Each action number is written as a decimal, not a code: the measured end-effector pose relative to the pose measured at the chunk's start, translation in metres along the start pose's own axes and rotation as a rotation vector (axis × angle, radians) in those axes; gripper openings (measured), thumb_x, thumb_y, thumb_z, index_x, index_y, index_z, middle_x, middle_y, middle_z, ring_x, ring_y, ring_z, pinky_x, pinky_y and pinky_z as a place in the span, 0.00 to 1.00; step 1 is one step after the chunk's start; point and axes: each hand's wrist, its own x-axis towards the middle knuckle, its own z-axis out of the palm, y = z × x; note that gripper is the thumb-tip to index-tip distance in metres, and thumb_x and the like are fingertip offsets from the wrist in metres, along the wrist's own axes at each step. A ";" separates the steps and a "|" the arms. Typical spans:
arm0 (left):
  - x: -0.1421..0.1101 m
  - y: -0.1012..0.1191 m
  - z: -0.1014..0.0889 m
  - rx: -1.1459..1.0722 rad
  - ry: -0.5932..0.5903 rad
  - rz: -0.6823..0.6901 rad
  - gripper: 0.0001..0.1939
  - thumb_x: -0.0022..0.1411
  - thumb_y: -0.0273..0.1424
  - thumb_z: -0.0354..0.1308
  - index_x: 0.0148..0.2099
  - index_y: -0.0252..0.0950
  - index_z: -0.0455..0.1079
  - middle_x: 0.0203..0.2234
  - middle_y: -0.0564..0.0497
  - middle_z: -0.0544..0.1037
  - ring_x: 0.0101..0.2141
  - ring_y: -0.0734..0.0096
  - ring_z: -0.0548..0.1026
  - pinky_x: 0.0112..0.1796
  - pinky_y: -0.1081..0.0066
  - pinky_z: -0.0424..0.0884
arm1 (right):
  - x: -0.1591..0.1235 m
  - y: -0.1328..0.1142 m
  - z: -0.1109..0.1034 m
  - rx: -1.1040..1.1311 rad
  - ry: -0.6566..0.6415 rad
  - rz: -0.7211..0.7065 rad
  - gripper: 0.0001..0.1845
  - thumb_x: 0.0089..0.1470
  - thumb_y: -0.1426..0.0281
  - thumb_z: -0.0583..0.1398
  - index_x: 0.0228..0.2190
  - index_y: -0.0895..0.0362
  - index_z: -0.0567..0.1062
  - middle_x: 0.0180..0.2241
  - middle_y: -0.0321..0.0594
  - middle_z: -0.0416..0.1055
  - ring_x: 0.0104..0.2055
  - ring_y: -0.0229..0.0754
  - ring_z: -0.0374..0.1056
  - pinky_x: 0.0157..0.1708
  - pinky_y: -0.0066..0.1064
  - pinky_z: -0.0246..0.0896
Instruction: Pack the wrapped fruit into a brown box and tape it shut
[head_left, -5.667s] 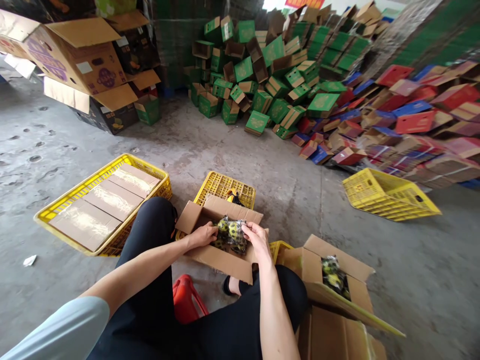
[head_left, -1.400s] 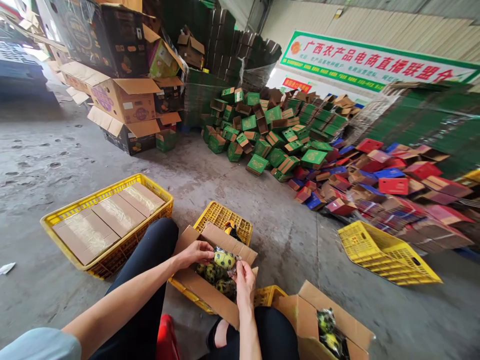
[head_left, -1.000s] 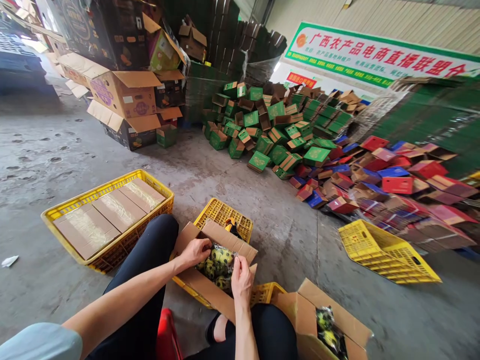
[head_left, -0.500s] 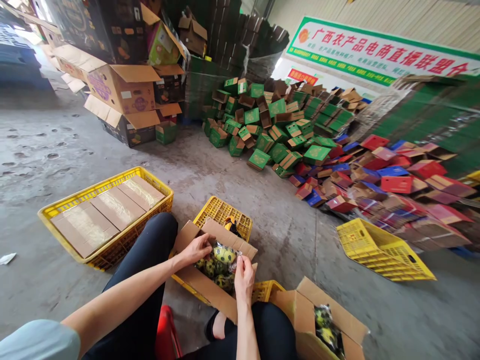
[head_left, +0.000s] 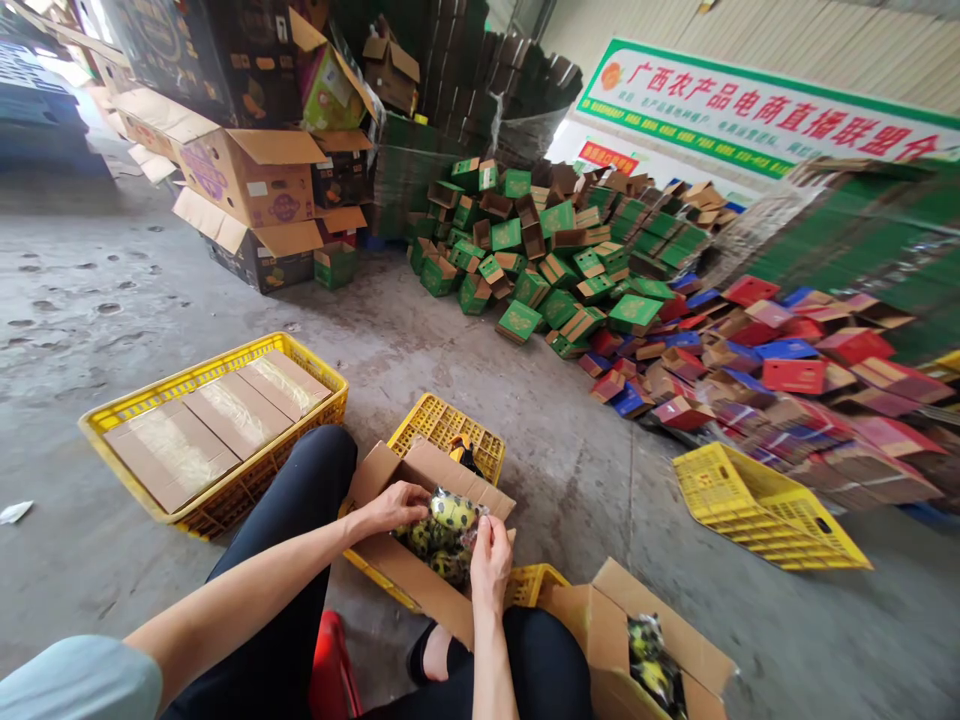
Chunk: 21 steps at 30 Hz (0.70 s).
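Observation:
A yellow-green, dark-spotted round item in clear plastic wrap (head_left: 455,509) lies on top of several similar wrapped items (head_left: 442,555) inside an open brown carton (head_left: 409,570). My left hand (head_left: 401,504) reaches over the carton's left side, its fingers curled at the left end of the top packet; the fingertips are partly hidden. At the other end, my right hand (head_left: 491,550) pinches the clear plastic between thumb and fingers. Both hands are low over the carton's opening. What kind of item is inside the wrap, I cannot tell.
Under the carton is a yellow crate (head_left: 409,425), with a yellow-and-black object (head_left: 466,455) on it. Another open carton (head_left: 611,625) holds wrapped packets at right. Taped cartons (head_left: 236,412) fill a yellow crate (head_left: 135,490) at left. An open yellow crate (head_left: 720,495) lies far right.
My left hand has shifted slightly left and down, its fingers lower at the packet's end. The top packet has moved slightly right. My right hand stays nearly in place.

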 end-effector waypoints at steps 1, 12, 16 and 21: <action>-0.001 0.002 0.000 0.020 0.000 -0.008 0.17 0.57 0.36 0.64 0.44 0.28 0.80 0.25 0.53 0.75 0.26 0.71 0.69 0.30 0.72 0.63 | 0.000 0.000 0.000 0.004 -0.008 0.001 0.38 0.54 0.34 0.53 0.37 0.55 0.81 0.38 0.55 0.83 0.43 0.61 0.78 0.48 0.47 0.70; -0.011 0.023 0.001 -0.376 0.027 -0.124 0.27 0.54 0.53 0.73 0.39 0.32 0.80 0.36 0.46 0.81 0.39 0.62 0.80 0.49 0.62 0.77 | 0.001 -0.008 -0.006 0.086 -0.169 0.058 0.32 0.53 0.37 0.58 0.34 0.53 0.81 0.34 0.49 0.83 0.38 0.58 0.78 0.44 0.45 0.74; -0.010 0.020 -0.001 -0.421 0.057 -0.133 0.31 0.48 0.56 0.76 0.36 0.32 0.79 0.33 0.47 0.81 0.36 0.63 0.81 0.48 0.61 0.78 | -0.003 -0.011 -0.003 0.291 -0.233 0.212 0.31 0.50 0.37 0.63 0.34 0.52 0.82 0.33 0.47 0.83 0.35 0.56 0.79 0.36 0.45 0.77; -0.007 0.017 -0.005 -0.428 0.144 -0.143 0.33 0.45 0.58 0.78 0.36 0.32 0.77 0.31 0.49 0.81 0.36 0.62 0.83 0.45 0.63 0.80 | -0.009 -0.018 0.001 0.504 -0.410 0.297 0.32 0.45 0.44 0.72 0.43 0.54 0.83 0.39 0.48 0.85 0.37 0.55 0.81 0.37 0.44 0.81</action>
